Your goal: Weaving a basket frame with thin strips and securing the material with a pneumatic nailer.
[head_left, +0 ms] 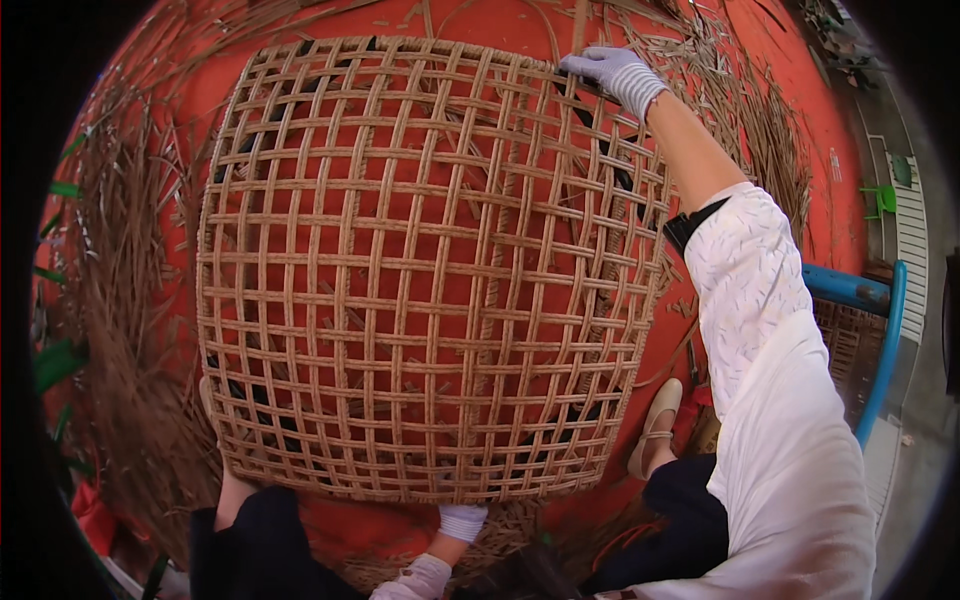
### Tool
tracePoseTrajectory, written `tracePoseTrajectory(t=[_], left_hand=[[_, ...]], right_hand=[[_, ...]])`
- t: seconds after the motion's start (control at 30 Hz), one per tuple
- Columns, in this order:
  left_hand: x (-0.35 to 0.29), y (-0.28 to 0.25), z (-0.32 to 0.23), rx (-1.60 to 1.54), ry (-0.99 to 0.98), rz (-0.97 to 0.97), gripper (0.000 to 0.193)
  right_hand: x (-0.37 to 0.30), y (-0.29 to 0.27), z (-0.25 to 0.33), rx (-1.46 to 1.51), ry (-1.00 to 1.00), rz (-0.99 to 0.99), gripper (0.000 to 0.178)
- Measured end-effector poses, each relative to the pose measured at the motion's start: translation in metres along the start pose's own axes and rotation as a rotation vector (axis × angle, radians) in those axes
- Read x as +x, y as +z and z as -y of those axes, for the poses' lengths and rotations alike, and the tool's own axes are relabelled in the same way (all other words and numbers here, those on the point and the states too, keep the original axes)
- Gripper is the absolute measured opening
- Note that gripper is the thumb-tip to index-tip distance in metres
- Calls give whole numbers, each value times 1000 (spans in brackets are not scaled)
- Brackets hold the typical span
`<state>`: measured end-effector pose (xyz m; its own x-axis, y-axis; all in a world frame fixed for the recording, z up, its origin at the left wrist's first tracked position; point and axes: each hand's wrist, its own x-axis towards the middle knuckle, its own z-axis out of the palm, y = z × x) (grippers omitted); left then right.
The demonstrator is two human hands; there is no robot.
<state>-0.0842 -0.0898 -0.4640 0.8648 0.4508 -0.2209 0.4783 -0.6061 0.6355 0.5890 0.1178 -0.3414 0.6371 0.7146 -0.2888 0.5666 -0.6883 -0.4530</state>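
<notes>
A large, open-mesh woven basket (350, 260) of tan strips fills the middle of the head view, between my legs. Dark pieces, like a black frame, show through and along its sides. My right hand (615, 75), in a pale glove with a striped cuff, reaches to the far right corner and is closed on the rim. A flat tan strip (579, 28) stands up beside its fingertips. At the near edge is my left hand (462, 520), also gloved; its fingers go in under the basket and are hidden.
Loose strips (130, 270) lie heaped on the red floor (690, 30) at the left, with more at the far right (770, 130). A blue tubular frame (880, 330) stands at right, near a small green chair (880, 200). My shoe (655, 425) is beside the basket's right edge.
</notes>
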Motion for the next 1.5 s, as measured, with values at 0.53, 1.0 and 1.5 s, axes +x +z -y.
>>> tracePoseTrajectory(t=[0.53,1.0,1.5], left_hand=[[-1,20,4,-77,-128,148,38],[73,-69,-129,197,-131,898,32],[-17,-394,-266,-92,623,-724,19]], right_hand=[[90,28,-77,-351,48,-250,50],[-122,-138,83,-71,-262,-739,37],[-527,-141,223,269,-402,-919,29]])
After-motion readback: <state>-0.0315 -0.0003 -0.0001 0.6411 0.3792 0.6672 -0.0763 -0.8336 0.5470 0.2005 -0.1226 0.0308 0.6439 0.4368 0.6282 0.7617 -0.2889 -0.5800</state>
